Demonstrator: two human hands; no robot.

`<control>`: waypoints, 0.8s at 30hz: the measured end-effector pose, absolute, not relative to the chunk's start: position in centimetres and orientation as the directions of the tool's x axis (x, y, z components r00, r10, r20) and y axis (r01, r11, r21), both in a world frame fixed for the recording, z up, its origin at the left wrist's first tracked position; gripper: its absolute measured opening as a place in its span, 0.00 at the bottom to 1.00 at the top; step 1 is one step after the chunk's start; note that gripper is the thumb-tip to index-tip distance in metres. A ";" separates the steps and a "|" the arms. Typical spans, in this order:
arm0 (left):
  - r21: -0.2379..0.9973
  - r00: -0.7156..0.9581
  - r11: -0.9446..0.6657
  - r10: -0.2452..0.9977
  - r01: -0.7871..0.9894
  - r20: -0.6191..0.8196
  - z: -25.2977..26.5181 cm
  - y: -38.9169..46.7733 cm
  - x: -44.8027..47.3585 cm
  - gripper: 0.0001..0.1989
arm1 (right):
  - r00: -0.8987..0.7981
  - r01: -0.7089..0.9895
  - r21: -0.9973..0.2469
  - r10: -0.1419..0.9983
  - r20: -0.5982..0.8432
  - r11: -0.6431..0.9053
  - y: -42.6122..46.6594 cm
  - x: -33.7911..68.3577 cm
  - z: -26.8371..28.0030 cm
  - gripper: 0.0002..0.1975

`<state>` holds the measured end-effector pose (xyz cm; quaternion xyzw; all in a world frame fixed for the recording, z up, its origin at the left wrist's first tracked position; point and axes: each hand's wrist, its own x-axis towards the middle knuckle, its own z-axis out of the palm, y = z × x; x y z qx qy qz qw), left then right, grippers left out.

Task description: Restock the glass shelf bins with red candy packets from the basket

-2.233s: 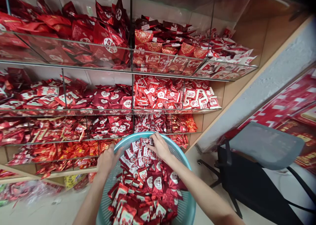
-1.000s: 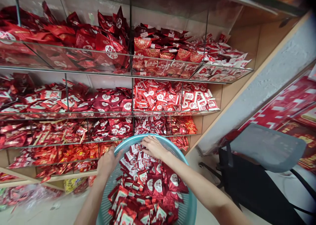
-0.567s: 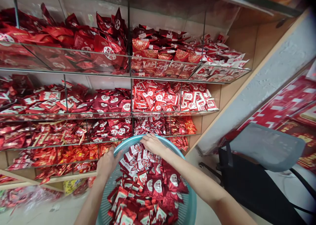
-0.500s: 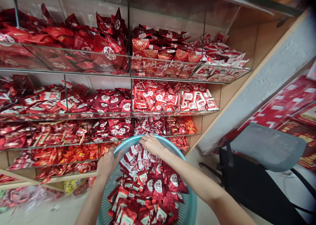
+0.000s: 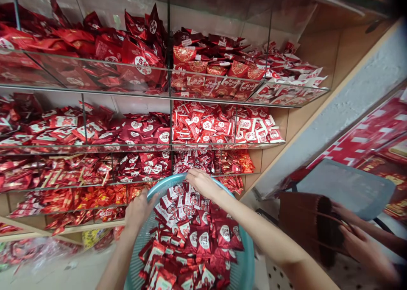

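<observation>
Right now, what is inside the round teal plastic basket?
Small maroon and white packets farthest, larger maroon packets with white oval labels midway, red and white packets nearest. Anything beneath them in the basket is hidden.

"Was the round teal plastic basket [image 5: 248, 249] at bottom centre patterned?"
"Plain teal, but the glossy red pillow-shaped packets [image 5: 203, 240] inside carried white patches."
"And the far right?"
"There, flat red sheeting [image 5: 359, 138] was patterned with white blocks."

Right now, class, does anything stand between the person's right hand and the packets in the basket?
Nothing visible: the right hand is at the basket's far rim, beside the packets. Another person's hand and a brown bag are outside, to the right.
</observation>
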<state>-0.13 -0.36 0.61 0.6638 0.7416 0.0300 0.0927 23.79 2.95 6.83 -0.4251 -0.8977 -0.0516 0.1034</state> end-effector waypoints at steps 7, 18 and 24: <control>0.188 -0.097 0.120 0.987 0.975 -0.129 0.8 -0.3 -0.1 0.26 | -0.682 0.693 -0.125 0.701 0.209 0.710 2.5 24.5 5.5 0.10; 0.180 -0.101 0.118 0.990 0.977 -0.102 0.8 -0.4 -0.1 0.26 | -0.626 0.773 0.049 0.749 0.217 0.632 3.6 26.7 3.6 0.08; 0.182 -0.097 0.116 0.989 0.976 -0.107 0.7 -0.3 -0.1 0.26 | -0.616 0.783 0.087 0.749 0.243 0.616 3.9 26.9 2.5 0.07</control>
